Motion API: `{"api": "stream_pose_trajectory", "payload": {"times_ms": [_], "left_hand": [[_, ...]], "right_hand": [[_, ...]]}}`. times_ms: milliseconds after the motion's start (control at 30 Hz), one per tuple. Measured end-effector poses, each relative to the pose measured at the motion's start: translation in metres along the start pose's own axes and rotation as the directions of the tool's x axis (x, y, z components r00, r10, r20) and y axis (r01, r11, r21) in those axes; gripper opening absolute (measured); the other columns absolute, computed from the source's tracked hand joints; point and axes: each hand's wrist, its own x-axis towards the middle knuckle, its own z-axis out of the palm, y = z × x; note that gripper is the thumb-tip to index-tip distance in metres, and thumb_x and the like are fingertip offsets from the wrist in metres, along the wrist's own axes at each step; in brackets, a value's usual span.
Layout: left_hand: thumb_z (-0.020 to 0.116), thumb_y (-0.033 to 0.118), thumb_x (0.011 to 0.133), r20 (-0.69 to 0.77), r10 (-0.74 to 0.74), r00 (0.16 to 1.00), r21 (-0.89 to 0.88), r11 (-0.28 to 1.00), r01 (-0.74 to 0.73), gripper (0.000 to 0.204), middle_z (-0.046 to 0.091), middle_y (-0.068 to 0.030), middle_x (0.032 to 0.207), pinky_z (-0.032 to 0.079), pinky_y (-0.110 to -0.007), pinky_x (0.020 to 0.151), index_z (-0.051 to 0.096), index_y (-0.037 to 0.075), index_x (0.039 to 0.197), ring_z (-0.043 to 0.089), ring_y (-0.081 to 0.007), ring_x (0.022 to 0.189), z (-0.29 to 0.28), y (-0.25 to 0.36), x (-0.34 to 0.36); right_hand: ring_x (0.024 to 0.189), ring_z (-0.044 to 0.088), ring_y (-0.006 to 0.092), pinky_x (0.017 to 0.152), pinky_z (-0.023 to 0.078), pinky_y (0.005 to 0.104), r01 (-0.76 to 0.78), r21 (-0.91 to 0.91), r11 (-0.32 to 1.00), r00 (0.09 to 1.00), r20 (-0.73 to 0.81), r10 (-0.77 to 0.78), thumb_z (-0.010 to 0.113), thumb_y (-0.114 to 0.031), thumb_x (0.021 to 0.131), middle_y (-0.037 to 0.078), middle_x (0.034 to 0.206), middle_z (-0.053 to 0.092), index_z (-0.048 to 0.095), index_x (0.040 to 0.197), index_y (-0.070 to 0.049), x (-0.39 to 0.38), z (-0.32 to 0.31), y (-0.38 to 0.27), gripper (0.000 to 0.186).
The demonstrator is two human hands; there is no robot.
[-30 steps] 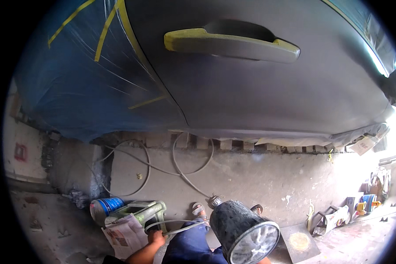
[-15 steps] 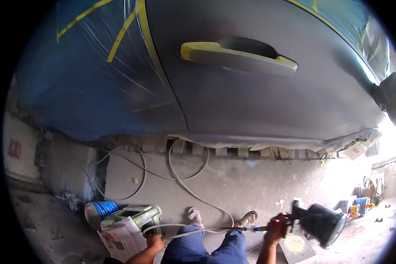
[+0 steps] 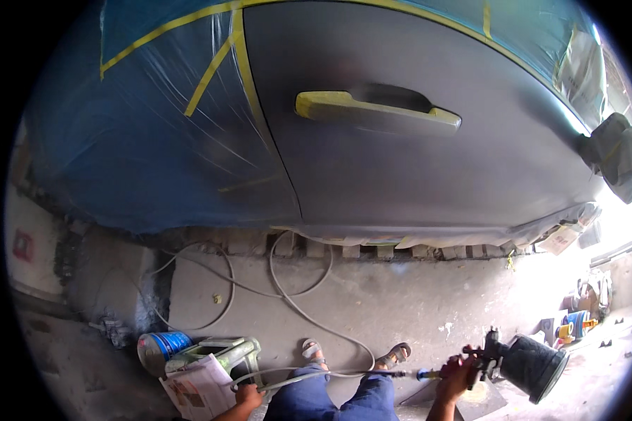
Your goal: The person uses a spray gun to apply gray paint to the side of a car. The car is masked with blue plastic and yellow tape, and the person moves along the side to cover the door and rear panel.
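Note:
In my right hand, at the lower right, is a spray gun with a dark paint cup tilted out to the right. A grey air hose runs from the gun's handle across my thighs to the left. My left hand is closed around a loop of this hose, beside a printed paper sheet. Ahead stands a car door in dull grey. Its door handle is edged with yellow masking tape. Blue-tinted plastic film covers the panel to the door's left.
A green-grey plastic stool with the paper sheet against it stands left of my feet, next to a blue-labelled bucket. Hose coils lie on the concrete floor. A wrapped side mirror juts out at right; cans stand lower right.
The spray gun and my right hand have shifted a little to the right, and the cup has tipped more sideways. My left hand keeps its hold on the hose. The view has moved slightly.

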Motion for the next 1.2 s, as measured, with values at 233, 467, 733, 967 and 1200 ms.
{"api": "stream_pose_trajectory", "payload": {"times_ms": [233,467,733,967,1200], "left_hand": [[0.065,0.044,0.073,-0.033,-0.016,0.999,-0.035,0.999,0.015,0.036,0.065,-0.0112,0.097,0.047,-0.043,0.081,0.066,0.013,0.090,0.057,-0.0317,0.097,-0.017,0.006,-0.004],[0.064,0.045,0.074,-0.152,0.010,0.988,-0.044,0.999,-0.017,0.040,0.065,-0.0145,0.094,0.047,-0.042,0.080,0.067,0.010,0.093,0.060,-0.0323,0.091,-0.024,-0.011,-0.004],[0.065,0.043,0.073,-0.026,0.007,1.000,-0.110,0.994,-0.010,0.041,0.063,-0.0130,0.103,0.044,-0.043,0.088,0.065,0.010,0.098,0.057,-0.0322,0.101,-0.027,-0.009,-0.003],[0.065,0.043,0.074,-0.053,0.069,0.996,-0.069,0.995,-0.072,0.040,0.064,-0.0130,0.102,0.043,-0.043,0.088,0.066,0.010,0.097,0.056,-0.0322,0.101,-0.029,-0.002,0.008],[0.063,0.043,0.076,-0.021,-0.007,1.000,-0.136,0.991,0.004,0.043,0.062,-0.0110,0.107,0.041,-0.039,0.093,0.064,0.011,0.104,0.050,-0.0321,0.109,-0.039,-0.004,0.009]], "right_hand": [[0.080,0.056,0.0129,0.065,0.049,0.0264,-0.058,-0.182,0.982,0.951,0.289,0.110,0.063,-0.018,0.084,0.008,0.105,0.057,0.054,0.103,-0.008,-0.049,0.053,0.004,0.024],[0.067,0.056,0.0156,0.062,0.046,0.0293,0.379,-0.323,0.868,0.526,0.846,0.085,0.061,-0.017,0.083,0.008,0.082,0.058,0.057,0.094,-0.003,-0.062,0.113,0.008,0.019],[0.060,0.049,0.0085,0.044,0.039,0.0216,0.011,-0.167,0.986,0.991,0.136,0.012,0.048,-0.034,0.093,0.002,0.114,0.055,0.044,0.126,-0.013,-0.031,0.056,-0.042,0.040],[0.064,0.053,0.0091,0.055,0.044,0.0231,-0.064,-0.345,0.937,0.947,0.274,0.166,0.062,-0.029,0.084,0.004,0.089,0.059,0.051,0.113,-0.004,-0.071,0.094,-0.041,0.040],[0.057,0.050,0.0079,0.050,0.037,0.0205,0.042,-0.518,0.855,0.664,0.653,0.363,0.061,-0.029,0.085,0.004,0.073,0.059,0.054,0.111,-0.003,-0.105,0.185,-0.079,0.037]]}}
